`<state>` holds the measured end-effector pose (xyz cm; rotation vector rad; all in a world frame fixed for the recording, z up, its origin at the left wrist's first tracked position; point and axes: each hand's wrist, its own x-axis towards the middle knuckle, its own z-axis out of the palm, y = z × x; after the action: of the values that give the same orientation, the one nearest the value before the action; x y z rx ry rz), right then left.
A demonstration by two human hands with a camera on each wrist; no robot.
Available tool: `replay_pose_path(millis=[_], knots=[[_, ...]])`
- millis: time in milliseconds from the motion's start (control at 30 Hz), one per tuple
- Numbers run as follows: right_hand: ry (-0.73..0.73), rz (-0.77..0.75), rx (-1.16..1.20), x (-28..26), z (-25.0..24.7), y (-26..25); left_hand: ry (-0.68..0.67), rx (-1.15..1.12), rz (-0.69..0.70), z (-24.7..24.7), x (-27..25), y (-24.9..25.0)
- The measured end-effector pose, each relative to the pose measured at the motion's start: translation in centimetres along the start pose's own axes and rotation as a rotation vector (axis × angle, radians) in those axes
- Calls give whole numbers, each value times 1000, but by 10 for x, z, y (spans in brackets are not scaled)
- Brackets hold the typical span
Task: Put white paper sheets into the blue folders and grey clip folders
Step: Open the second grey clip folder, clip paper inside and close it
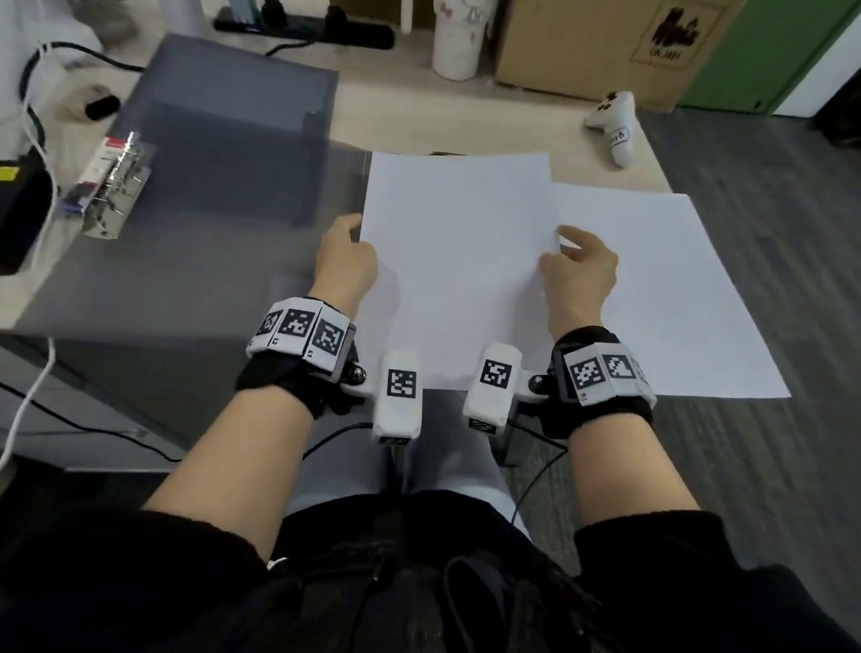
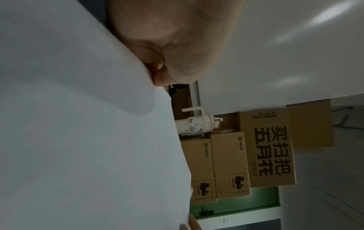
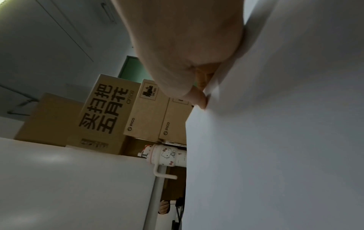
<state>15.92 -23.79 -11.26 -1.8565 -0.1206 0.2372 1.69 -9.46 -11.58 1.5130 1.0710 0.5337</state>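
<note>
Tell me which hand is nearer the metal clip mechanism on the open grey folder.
Left. The left hand sits right of the clip mechanism; the right hand is farther right, across the held sheet.

Dim, soft light — blurred, edges bent.

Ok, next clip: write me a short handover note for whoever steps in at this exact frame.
Left hand: pinches the left edge of the lifted white sheet.
Right hand: pinches the same sheet's right edge, thumb on top.
More white paper lies flat on the desk under and to the right of the lifted sheet.
The grey clip folder lies open to the left, its metal clip at its left side; no paper shows in it.
No blue folder is in view.
Done: one sheet picked up.
Left: carry it to the grey folder, clip it, file the rest.
</note>
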Motion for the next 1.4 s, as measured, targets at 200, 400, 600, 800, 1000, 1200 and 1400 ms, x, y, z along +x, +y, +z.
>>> replay_pose_path(millis=[200, 400, 600, 800, 1000, 1200, 1400], knots=[[-36, 73, -78, 10, 5, 5, -20, 37, 9, -3, 13, -11], [-34, 62, -108, 20, 7, 3, -30, 24, 51, 0, 18, -10], [-45, 28, -160, 27, 8, 6, -41, 71, 99, 0, 21, -7], [-140, -79, -334, 30, 11, 5, -80, 292, 111, -2, 26, -2], [-206, -120, -482, 35, 13, 2, -107, 506, 85, -7, 32, 5], [-211, -106, -535, 34, 12, 0, -118, 564, 71, -8, 36, 5], [-237, -113, -587, 34, 11, -3, -143, 626, 65, -7, 38, 5]])
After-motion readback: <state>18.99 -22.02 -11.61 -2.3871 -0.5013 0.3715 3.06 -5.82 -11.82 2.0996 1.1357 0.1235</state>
